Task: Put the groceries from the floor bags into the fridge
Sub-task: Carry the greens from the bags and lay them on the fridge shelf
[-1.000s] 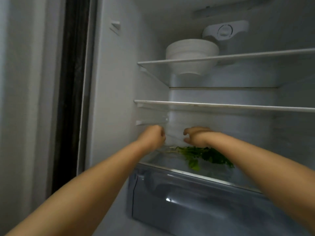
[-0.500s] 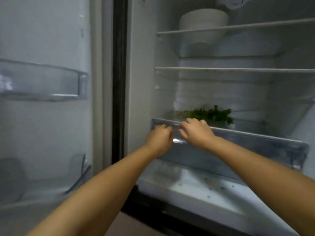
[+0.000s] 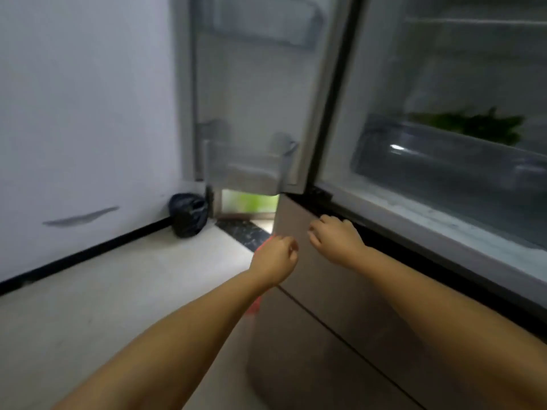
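The fridge stands open on the right, with leafy greens (image 3: 473, 125) lying on the glass shelf above the clear crisper drawer (image 3: 444, 164). Both my hands are outside the fridge, low in front of its beige lower front (image 3: 325, 321). My left hand (image 3: 275, 258) is curled into a fist and holds nothing. My right hand (image 3: 334, 241) hangs with loosely curled fingers, empty, just below the fridge's bottom sill. A black bag (image 3: 188, 214) sits on the floor in the corner by the wall. Something red (image 3: 257, 306) shows behind my left wrist, mostly hidden.
The open fridge door (image 3: 254, 99) with its clear door bins stands ahead, between the wall and the fridge. A white wall (image 3: 83, 113) with a black skirting runs along the left. Pale floor tiles (image 3: 118, 306) lie below my left arm.
Both hands have pulled back from the crisper drawer's front edge and dropped below the fridge sill. My view has swung down and left, bringing the floor and the black bag into sight.
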{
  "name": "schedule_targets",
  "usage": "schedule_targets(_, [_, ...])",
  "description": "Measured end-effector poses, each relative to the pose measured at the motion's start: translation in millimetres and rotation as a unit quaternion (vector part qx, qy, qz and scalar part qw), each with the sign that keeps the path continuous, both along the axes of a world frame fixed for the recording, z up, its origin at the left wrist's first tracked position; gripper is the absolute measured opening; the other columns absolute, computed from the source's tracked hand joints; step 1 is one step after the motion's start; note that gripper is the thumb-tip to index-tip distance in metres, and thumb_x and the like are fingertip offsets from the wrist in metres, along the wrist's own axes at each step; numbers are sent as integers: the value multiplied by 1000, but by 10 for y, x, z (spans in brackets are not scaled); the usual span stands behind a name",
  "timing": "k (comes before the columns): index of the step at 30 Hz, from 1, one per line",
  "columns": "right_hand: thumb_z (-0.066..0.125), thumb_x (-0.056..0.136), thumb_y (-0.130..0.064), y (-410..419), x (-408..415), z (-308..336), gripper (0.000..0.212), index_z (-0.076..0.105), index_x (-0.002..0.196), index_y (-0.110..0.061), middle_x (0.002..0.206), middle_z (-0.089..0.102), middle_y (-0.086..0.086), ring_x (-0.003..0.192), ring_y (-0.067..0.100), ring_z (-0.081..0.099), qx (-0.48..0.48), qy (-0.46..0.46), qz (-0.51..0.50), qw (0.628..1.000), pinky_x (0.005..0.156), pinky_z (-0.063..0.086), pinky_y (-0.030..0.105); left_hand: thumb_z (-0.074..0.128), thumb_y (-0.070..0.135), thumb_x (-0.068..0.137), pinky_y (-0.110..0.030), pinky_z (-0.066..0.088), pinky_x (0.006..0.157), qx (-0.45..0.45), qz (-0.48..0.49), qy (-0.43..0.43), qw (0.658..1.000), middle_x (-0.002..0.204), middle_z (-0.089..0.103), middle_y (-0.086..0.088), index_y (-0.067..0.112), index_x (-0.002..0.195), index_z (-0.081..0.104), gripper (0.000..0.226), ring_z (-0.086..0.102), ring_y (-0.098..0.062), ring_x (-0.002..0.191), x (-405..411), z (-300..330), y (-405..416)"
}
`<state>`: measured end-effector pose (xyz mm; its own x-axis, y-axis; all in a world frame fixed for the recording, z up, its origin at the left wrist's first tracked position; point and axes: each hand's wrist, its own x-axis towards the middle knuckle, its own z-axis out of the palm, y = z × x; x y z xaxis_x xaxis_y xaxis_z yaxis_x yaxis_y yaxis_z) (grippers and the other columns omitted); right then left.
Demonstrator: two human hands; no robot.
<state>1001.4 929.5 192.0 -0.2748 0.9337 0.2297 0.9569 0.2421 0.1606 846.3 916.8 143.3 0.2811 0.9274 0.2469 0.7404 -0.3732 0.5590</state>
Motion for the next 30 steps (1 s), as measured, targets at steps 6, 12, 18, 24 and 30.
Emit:
schedule_targets(6, [37, 96, -36, -498, -1234, -676, 33, 53, 120, -20, 123, 54, 6, 114, 28, 52, -77, 11, 84, 993, 86, 41, 37, 42, 20, 91, -36, 49, 80, -116, 134, 2, 984, 111, 63, -6, 16, 109, 61, 27, 58, -24, 97, -1524, -640, -658])
schedule_targets(12, [34, 99, -37, -910, -3078, -1158, 36, 50, 125, -20, 122, 54, 4, 111, 26, 52, -137, 15, 184, 973, 89, 39, 37, 41, 22, 94, -33, 49, 78, -139, 246, 29, 959, 111, 62, -5, 15, 114, 60, 28, 59, -22, 95, -3477, -888, -1546])
schedule_targets(18, [34, 99, -37, -1497, -5233, -1566, 37, 51, 126, -19, 123, 54, 5, 106, 26, 56, -221, 48, 252, 941, 87, 43, 35, 44, 21, 93, -31, 46, 75, -184, 372, 61, 908, 109, 63, -7, 13, 106, 62, 24, 59, -24, 96, -5694, -978, -2611])
schedule_targets(24, [31, 100, -36, -1937, -6803, -1675, 38, 46, 130, -19, 127, 52, 5, 107, 25, 55, -249, 0, 346, 904, 90, 43, 36, 45, 22, 92, -35, 49, 78, -227, 479, 41, 847, 102, 65, -10, 11, 97, 63, 22, 60, -27, 92, -7170, -1172, -3226])
schedule_targets(30, [32, 100, -36, -1499, -7811, -1786, 38, 45, 132, -19, 129, 51, 5, 107, 24, 56, -273, -38, 363, 890, 89, 44, 33, 43, 21, 93, -30, 41, 67, -260, 496, 20, 828, 94, 62, -10, 11, 89, 60, 20, 53, -23, 79, -7990, -1467, -3057])
